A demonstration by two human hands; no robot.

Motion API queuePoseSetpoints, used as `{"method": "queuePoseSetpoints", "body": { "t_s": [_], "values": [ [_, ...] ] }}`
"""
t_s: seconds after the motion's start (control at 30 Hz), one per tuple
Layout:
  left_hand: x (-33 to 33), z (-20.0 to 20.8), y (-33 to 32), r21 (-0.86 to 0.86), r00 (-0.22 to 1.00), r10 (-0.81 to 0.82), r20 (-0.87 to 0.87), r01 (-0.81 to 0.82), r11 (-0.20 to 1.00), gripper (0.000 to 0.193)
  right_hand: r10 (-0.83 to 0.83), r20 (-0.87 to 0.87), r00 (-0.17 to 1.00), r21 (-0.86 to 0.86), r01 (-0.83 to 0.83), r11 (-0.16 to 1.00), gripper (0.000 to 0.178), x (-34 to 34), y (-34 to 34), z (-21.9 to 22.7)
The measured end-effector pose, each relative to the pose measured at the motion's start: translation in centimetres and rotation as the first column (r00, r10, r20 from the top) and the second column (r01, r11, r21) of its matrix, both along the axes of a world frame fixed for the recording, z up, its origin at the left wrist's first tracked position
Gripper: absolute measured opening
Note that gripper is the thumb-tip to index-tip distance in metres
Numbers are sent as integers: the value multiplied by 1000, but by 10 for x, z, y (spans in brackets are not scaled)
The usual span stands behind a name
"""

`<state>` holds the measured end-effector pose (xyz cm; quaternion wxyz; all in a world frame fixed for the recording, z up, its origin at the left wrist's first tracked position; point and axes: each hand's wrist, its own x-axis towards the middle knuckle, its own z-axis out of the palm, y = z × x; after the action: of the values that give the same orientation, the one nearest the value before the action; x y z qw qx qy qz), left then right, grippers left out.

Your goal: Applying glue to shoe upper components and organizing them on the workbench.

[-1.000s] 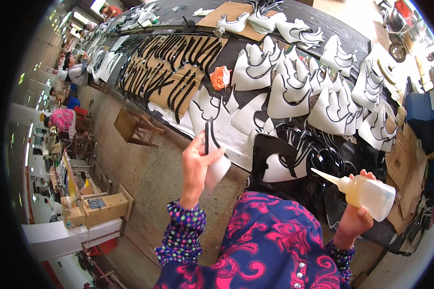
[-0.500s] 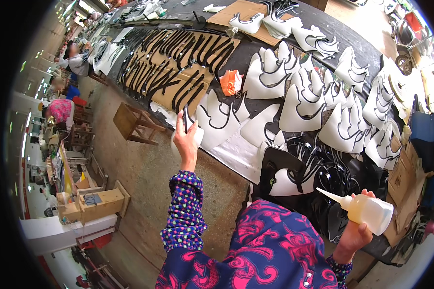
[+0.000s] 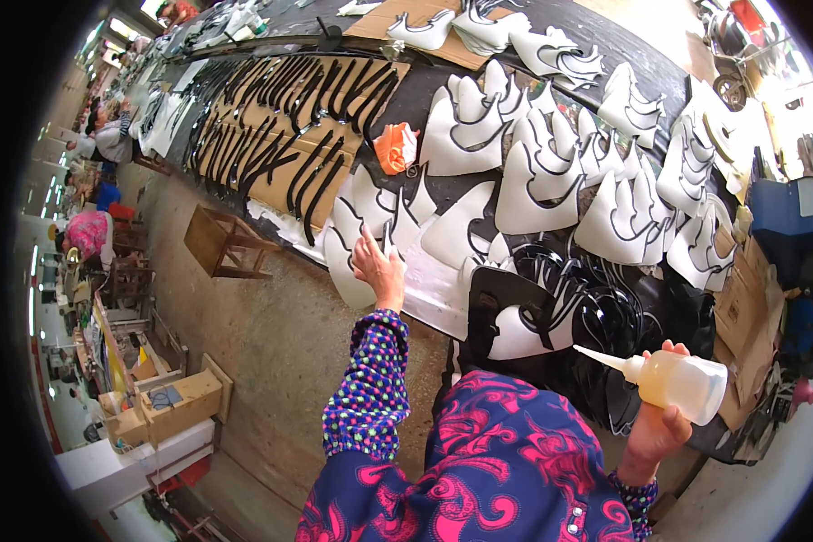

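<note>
Squeeze bottle [image 3: 684, 385]: translucent plastic with rounded shoulders, yellowish toward the neck and paler toward the base; gripped in the right hand [image 3: 658, 432], tipped nearly on its side.
Nozzle [image 3: 602, 358]: 1 long, pale, tapering spout, aimed leftward and slightly up in the view.
White piece [image 3: 349, 278]: smooth, curved, partly hidden behind the left hand [image 3: 379, 269], at the table [image 3: 605, 32] edge, its lower part showing past that edge.
Black edging [image 3: 387, 237]: narrow, dark, beside the left fingers.

Bare sheet [image 3: 436, 296] between left fingers [image 3: 367, 247] and black panel [image 3: 490, 294]
</note>
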<state>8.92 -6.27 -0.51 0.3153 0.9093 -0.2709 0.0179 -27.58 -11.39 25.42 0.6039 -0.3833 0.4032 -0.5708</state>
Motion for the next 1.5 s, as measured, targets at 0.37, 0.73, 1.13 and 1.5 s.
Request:
{"method": "queuePoseSetpoints", "body": {
  "t_s": [0.37,0.73,1.13,1.5],
  "values": [
    [-36,-5,-106,389,961,-247,-127,277,879,72,5,59,998,34,-7,999,76,-14,5,6],
    [-66,86,-53,68,820,-548,-163,564,823,39,34,153,988,17,-37,999,75,-41,-1,2],
    [-110,62,48,-395,295,-331,-896,-193,898,58,116,233,965,37,-128,991,75,-45,-1,-4],
    [-207,34,15,67,894,-369,-254,397,915,58,19,198,980,32,-26,999,72,-48,1,-2]
  ]
}}
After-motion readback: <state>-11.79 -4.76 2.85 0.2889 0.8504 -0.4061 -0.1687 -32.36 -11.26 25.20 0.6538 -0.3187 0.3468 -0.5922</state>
